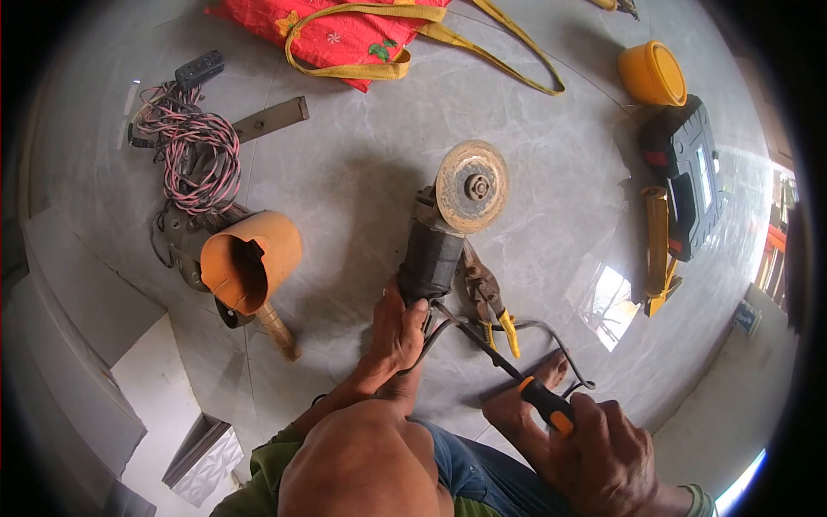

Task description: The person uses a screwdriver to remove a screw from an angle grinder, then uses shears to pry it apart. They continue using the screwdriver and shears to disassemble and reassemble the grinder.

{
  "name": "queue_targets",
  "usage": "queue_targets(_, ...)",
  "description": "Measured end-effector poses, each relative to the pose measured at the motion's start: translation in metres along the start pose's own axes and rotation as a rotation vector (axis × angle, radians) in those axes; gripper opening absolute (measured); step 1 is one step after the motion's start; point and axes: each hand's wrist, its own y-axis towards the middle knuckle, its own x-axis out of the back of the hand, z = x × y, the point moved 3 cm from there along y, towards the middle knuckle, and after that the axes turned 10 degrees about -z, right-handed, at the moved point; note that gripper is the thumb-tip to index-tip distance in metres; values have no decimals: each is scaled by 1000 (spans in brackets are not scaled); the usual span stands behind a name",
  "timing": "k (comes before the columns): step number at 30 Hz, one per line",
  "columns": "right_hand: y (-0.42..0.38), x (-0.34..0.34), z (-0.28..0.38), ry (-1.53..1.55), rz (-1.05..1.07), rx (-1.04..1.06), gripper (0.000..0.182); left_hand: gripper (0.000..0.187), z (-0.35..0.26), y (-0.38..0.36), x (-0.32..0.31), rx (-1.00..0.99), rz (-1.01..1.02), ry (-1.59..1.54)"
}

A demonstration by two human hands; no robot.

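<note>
My left hand (398, 332) is closed around the rear end of a black angle grinder (431, 258), which carries a worn disc (461, 198) at its far end. A screwdriver (543, 401) with a black and orange handle is gripped in my right hand (607, 448). Its long shaft slants up and left, and the tip meets the grinder's rear end near my left thumb. Whether the tip sits in a screw cannot be made out. The grinder's black cord (538, 326) loops to the right. Beside the grinder lie cutting pliers (484, 289) with yellow grips.
On the left are a bundled pink-and-black cable (202, 164) with a socket block (200, 71), a flat metal strip (274, 119) and an orange scoop-like container (280, 246). A red bag (345, 39) lies at the back. To the right are a yellow tub (650, 73) and a dark tool case (689, 181).
</note>
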Motion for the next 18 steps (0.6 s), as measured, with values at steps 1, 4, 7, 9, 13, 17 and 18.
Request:
queue_targets(1, 1, 0, -3, 18, 15, -17, 25, 69, 1, 0, 0, 1, 0, 1)
queue_targets(4, 4, 5, -3, -120, 9, 245, 26, 68, 3, 0, -1, -20, -1, 6)
queue_targets(7, 7, 4, -2, -263, -42, 454, 27, 67, 3, -1, -2, -24, 11, 21)
queue_targets(9, 5, 1, -2, -275, -72, 491, 28, 66, 2, -1, -1, -19, 3, 18)
queue_targets(13, 5, 1, -4, -351, -61, 414, 35, 64, -5, 0, -1, -16, -9, 2)
queue_targets(17, 4, 6, -3, -65, 54, 214, 53, 64, -2, -1, -2, -41, -24, 4)
queue_targets(18, 1, 8, -3, 13, 109, 219, 66, 63, -1, -1, -2, -64, -38, 17)
